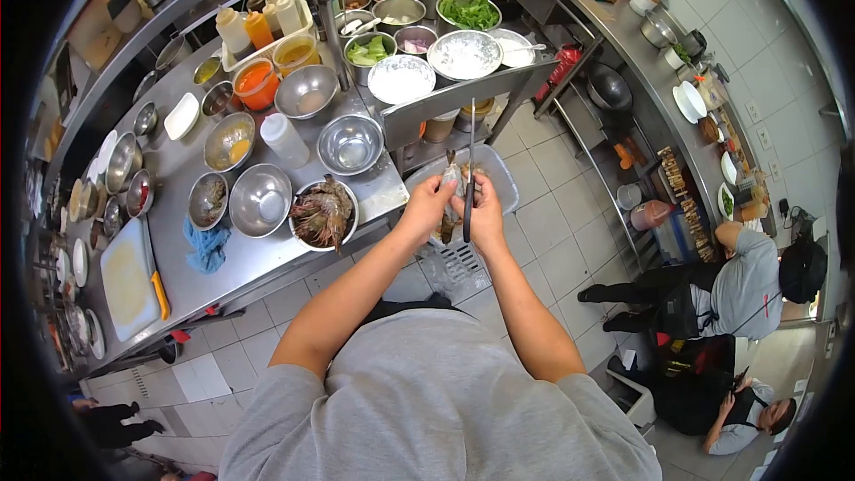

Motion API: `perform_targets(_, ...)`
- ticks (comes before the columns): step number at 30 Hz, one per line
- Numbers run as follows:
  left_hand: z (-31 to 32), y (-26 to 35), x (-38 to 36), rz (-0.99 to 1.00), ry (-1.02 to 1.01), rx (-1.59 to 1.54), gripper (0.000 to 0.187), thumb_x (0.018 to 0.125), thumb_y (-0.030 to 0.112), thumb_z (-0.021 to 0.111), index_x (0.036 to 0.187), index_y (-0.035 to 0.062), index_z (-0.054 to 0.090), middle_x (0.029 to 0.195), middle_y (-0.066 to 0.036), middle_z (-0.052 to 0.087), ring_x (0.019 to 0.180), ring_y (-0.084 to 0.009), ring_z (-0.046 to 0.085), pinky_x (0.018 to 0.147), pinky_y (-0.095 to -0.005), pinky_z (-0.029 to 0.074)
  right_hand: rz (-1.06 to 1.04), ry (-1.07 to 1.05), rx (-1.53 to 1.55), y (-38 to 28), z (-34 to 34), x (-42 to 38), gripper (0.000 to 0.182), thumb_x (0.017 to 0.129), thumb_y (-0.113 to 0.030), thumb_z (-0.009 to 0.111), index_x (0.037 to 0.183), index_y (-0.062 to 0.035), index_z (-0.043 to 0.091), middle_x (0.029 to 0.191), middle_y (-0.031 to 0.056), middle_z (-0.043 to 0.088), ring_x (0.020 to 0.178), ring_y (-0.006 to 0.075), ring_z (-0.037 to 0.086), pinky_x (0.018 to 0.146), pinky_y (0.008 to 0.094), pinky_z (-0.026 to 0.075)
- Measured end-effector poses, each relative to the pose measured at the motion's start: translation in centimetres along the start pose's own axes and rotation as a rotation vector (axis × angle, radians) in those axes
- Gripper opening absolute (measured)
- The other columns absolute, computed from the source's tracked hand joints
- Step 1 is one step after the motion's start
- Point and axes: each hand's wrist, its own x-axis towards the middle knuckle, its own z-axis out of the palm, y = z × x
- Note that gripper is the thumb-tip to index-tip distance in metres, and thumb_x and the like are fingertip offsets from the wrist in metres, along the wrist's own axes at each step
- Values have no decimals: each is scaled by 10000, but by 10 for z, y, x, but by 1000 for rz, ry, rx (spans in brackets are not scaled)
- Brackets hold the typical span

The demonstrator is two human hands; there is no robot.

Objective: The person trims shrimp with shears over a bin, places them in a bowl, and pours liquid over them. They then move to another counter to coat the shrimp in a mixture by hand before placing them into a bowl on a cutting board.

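A grey shrimp or prawn point(451, 180) is between my two hands, its tail pointing up. My left hand point(427, 204) has its fingers closed round the left side of it. A knife with a black handle point(468, 214) and a narrow blade pointing up is in my right hand point(482, 206), whose fingers also meet the prawn's right side. Both hands are over a translucent plastic tub point(508, 185), whose contents are partly hidden. Left of my hands, a white bowl point(350, 233) at the counter's edge holds large reddish-brown shellfish point(322, 214).
The steel counter point(374, 185) carries metal bowls point(260, 200), a squeeze bottle point(285, 141), a blue cloth point(207, 246) and a cutting board point(129, 281) with a yellow-handled knife point(160, 294). Ingredient bowls point(401, 79) stand ahead. Two people point(744, 276) point(744, 410) are at the right.
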Motion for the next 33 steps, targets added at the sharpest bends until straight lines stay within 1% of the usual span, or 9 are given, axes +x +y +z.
perform_targets(6,0,6,1,-238,6,-302,303,1022,285,580,1202,47,636,985,-24,671,874,-105,580,795,-283,477,-42,-19,83,8,1,1,595,857,14,740,1378,-36,456,1148,110,651,1017,122,614,825,265,502)
perform_targets(9,-1,2,2,-191,-49,-104,343,1018,302,582,1261,61,604,1065,-42,667,935,-120,595,832,-298,485,5,-10,118,-2,-2,6,574,865,6,733,1371,-34,465,1104,109,667,982,124,629,800,264,507)
perform_targets(12,1,-7,1,-130,-117,-186,384,1024,300,565,1338,80,546,1136,-52,643,981,-120,593,837,-299,482,44,19,65,-12,-4,14,550,873,-16,732,1360,-35,478,1051,103,683,916,127,648,770,263,515)
perform_targets(13,-3,-3,2,-206,-118,-142,391,1035,282,556,1382,108,505,1220,-48,611,1080,-154,577,929,-367,459,59,6,61,-15,-4,16,541,873,-34,737,1352,-38,486,1031,99,688,879,124,650,748,260,516)
perform_targets(17,-14,-13,9,-210,-224,-275,383,1060,261,498,1408,108,457,1226,-78,617,1069,-224,631,879,-432,537,152,-53,100,-28,-8,20,540,866,-81,762,1337,-43,501,990,81,687,817,116,647,670,250,519)
perform_targets(24,-20,-22,18,-331,-158,-520,327,1069,295,438,1270,44,500,1119,-117,653,1011,-295,669,880,-460,542,253,-55,149,-45,-10,14,530,872,-118,770,1327,-45,508,877,39,653,732,94,618,549,249,490)
perform_targets(26,-19,-24,25,-360,-146,-540,331,1058,237,395,1253,-12,494,1138,-151,654,1029,-312,665,901,-467,544,220,-32,190,-39,-19,11,570,873,-115,768,1365,-48,488,877,32,653,727,94,614,543,245,479)
perform_targets(28,-19,-19,29,-383,-68,-508,323,1027,171,372,1245,-37,489,1188,-175,647,1050,-319,660,931,-461,542,14,-4,-56,-32,-30,7,621,875,-104,761,1414,-53,456,907,34,659,710,95,607,524,240,463)
perform_targets(33,-1,1,38,-291,51,-564,426,958,11,432,1363,74,312,1326,-181,590,1135,-308,624,945,-511,509,117,-94,4,-53,-61,-66,607,914,-81,705,1456,-53,433,998,62,672,796,107,636,679,244,503)
